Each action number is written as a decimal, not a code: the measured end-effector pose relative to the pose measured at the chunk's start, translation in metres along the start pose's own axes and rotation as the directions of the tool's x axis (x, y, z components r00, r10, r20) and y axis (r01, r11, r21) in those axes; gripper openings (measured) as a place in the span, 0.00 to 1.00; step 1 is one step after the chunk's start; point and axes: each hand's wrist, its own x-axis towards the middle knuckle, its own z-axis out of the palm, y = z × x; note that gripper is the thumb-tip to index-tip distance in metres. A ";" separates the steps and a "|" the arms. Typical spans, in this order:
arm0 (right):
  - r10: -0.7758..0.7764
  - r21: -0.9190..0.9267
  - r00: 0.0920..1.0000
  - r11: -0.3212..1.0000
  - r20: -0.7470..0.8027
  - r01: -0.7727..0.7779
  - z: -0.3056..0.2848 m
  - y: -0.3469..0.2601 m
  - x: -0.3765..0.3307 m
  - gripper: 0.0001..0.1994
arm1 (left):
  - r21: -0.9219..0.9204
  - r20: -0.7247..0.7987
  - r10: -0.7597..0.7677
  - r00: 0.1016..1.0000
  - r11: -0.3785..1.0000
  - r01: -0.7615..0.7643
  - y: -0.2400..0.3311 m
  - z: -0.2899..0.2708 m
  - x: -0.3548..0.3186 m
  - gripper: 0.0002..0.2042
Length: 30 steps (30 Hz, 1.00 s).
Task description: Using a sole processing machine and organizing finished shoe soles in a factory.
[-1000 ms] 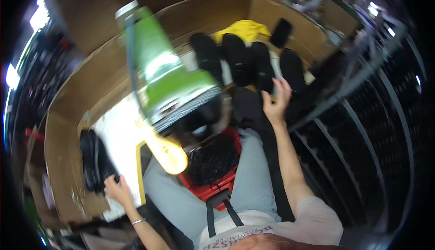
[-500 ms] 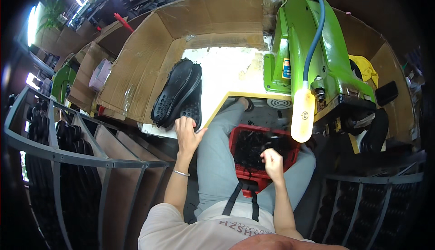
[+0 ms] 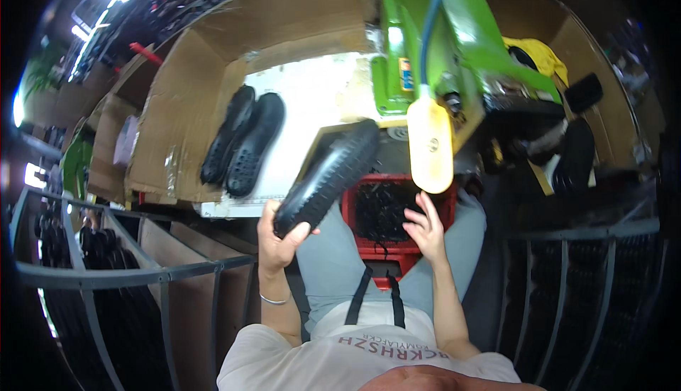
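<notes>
A black shoe sole [image 3: 330, 175] is gripped at its near end by my left hand [image 3: 282, 238], thumb on the side facing me. The sole slants up and to the right above the table's front edge, its row of studs showing. My right hand [image 3: 425, 226] is empty, fingers apart, just below the yellow lamp [image 3: 430, 146] and over the red bin. Two more black soles, one at the left [image 3: 225, 136] and one beside it [image 3: 257, 146], lie side by side on the white tabletop [image 3: 308, 93].
A green machine [image 3: 461, 29] stands at the right of the table, its yellow lamp hanging on a blue hose. Cardboard walls [image 3: 284, 15] surround the tabletop. Between my knees sits a red bin [image 3: 351, 221] with black scraps. Grey racks [image 3: 128, 277] holding soles flank me.
My left hand has lifted a sole off the table and tilted it rightward. My right hand has opened its fingers and moved up slightly. The whole view has shifted.
</notes>
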 end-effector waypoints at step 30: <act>-0.548 -0.200 0.742 0.835 -0.386 0.513 -0.005 -0.091 0.050 0.42 | -0.092 0.076 0.179 0.981 0.981 -0.172 -0.095 0.040 0.060 0.24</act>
